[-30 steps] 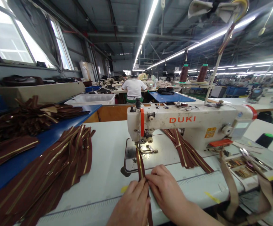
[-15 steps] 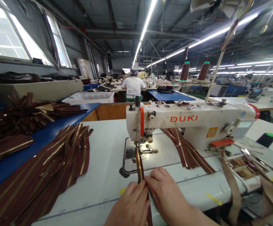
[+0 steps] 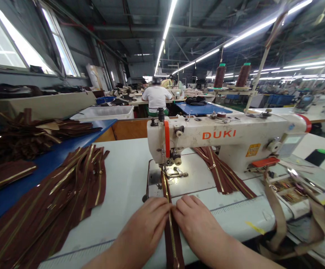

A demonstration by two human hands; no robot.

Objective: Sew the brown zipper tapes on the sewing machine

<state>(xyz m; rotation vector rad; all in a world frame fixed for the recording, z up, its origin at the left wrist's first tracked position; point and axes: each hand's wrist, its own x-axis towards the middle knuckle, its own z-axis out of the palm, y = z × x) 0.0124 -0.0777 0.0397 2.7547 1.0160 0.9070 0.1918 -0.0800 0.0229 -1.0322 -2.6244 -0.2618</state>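
A brown zipper strip [image 3: 173, 239] with gold teeth runs from the table's front edge up to the needle area of the white sewing machine [image 3: 190, 134]. My left hand [image 3: 145, 220] is closed on the strip's left edge, fingers pinched. On the opposite edge, my right hand [image 3: 194, 220] pinches the strip with curled fingers, its fingertips close to the left hand's. Both hands are just in front of the metal needle plate [image 3: 190, 186]. The far end of the strip is under the presser foot [image 3: 165, 170].
Many brown zipper strips [image 3: 75, 186] lie piled on the left. More strips [image 3: 224, 172] lie behind the needle, under the machine arm. A parts tray [image 3: 294, 190] and a beige strap [image 3: 276, 224] are at right. A person in a white shirt [image 3: 157, 99] sits ahead.
My left hand has moved forward and up toward the needle plate, and the right hand slightly forward. More of the zipper strip shows between my wrists. The view has shifted slightly.
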